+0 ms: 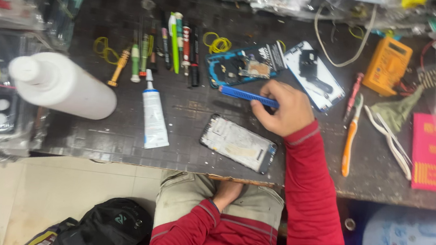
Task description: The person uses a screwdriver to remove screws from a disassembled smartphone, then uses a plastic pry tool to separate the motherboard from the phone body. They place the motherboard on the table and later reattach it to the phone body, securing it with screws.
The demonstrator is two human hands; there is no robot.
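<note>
Blue tool in right hand, red sleeve with grey cuff stripes. Phone frame silvery-white, black edge. White bottle, white tube with blue collar. Orange multimeter, orange-handled toothbrush, yellow rubber bands, red box with gold pattern. Bench dark brown, grid-marked.

Counted: two hands, right on one blue tool, left near, in lap. Two opened phones, one near, one far. One white bottle left, one glue tube, one orange multimeter far right.
</note>
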